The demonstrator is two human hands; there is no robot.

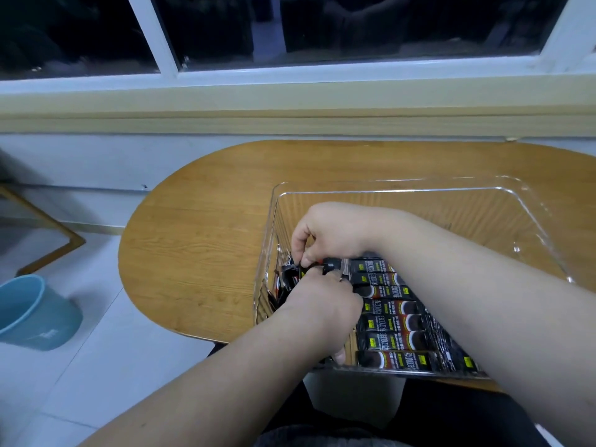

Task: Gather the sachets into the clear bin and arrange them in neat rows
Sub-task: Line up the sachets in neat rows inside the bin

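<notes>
One row of sachets (396,321) lies neat in the clear bin (483,201); the left hand (322,304) and right hand (332,230) each grip loose sachets (287,279) awaiting arrangement.

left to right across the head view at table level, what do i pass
round blue plastic bucket → oval wooden table → loose black sachets → neat row of black sachets → right wall of the clear plastic bin

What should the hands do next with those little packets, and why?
Probably lay the sachet, pinched by the right hand and left hand, flat at the far end of the row. More loose sachets lie jumbled by the left wall of the clear bin.
</notes>
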